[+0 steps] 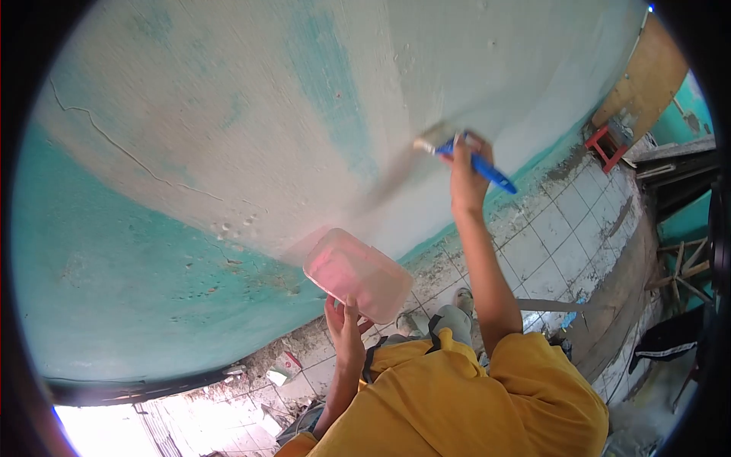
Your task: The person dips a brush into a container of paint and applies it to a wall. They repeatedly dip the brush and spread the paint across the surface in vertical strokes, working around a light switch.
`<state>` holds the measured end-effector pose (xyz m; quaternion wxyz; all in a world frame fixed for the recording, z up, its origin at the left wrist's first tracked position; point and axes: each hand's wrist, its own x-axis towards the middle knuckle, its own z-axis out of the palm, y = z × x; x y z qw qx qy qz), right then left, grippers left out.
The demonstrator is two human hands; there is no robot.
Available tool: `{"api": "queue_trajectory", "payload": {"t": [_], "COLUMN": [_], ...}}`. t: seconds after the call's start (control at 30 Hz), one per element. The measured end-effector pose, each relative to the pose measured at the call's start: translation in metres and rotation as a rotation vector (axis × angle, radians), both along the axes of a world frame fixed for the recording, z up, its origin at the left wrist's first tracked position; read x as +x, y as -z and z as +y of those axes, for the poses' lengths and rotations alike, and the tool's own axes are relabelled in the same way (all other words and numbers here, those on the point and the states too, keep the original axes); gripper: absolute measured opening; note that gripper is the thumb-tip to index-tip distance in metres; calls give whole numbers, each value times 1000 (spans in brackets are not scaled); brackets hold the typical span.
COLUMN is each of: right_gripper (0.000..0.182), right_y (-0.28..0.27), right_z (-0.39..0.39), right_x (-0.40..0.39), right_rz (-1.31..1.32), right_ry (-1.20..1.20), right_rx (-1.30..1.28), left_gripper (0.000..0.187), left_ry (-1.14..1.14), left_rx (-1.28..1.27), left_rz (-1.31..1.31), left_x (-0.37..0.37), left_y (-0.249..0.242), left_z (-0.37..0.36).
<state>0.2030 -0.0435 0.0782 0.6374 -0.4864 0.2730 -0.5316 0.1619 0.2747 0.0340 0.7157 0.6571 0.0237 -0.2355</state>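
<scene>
My right hand (468, 171) is closed round a paintbrush (493, 174) with a blue handle. Its pale bristles point left and lie right at the wall (434, 68), which is coated whitish over turquoise. In my left hand (346, 324) is a pink plastic tub (384, 283), gripped by its near edge and tilted, with pink-looking contents inside. The tub is held in front of the lower wall, left of and below the brush. Streaky bare turquoise patches show between the whitish strokes.
A dirty tiled floor (548, 228) runs along the wall's foot, with debris near the edge. A small red stool (608, 148) stands at the upper right, near stacked planks (674, 156). A litter packet (283, 369) lies at the lower left. Dark cloth (670, 335) is at the right.
</scene>
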Motion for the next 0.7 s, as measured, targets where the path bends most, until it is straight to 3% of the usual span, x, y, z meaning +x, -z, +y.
{"api": "queue_trajectory", "payload": {"t": [0.1, 0.17, 0.33, 0.4, 0.5, 0.53, 0.7], "right_gripper": [48, 49, 42, 38, 36, 36, 40], "right_y": [-64, -60, 101, 168, 188, 173, -8], "right_z": [0, 0, 22, 27, 21, 19, 4], "right_x": [-1, 0, 6, -5, -15, -14, 1], "right_rz": [-147, -246, -128, 62, 151, 152, -22], "right_ry": [22, 47, 0, -29, -38, -37, -75], "right_rx": [-89, -89, 183, 125, 48, 50, -142], "left_gripper": [82, 82, 80, 79, 79, 79, 80], "left_ry": [-2, 8, 25, 32, 49, 43, 52], "left_rx": [1, 6, -7, -24, -21, -21, -28], "left_rz": [5, 20, 55, 77, 80, 81, 71], "left_x": [1, 1, 1, 2, 2, 1, -2], "left_y": [1, 2, 3, 2, 2, 1, 2], "left_z": [2, 2, 3, 2, 1, 1, -2]}}
